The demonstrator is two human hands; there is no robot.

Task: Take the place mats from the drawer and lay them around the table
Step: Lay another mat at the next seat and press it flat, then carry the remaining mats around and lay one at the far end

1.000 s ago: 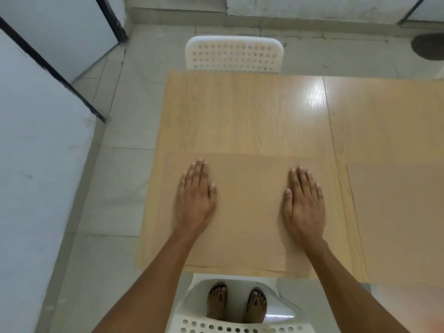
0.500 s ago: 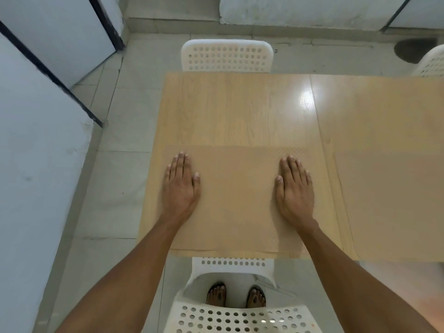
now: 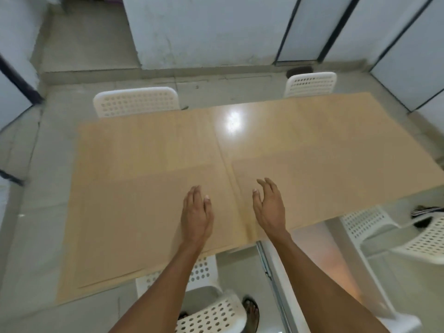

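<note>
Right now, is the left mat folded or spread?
Spread: the left mat lies flat on the table, edges showing.

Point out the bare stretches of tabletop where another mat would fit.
The far half of the table is bare wood: one patch before the far-left chair, one before the far-right chair. The near side is taken: left place mat, right place mat, with the left hand and right hand near the seam between them.
</note>
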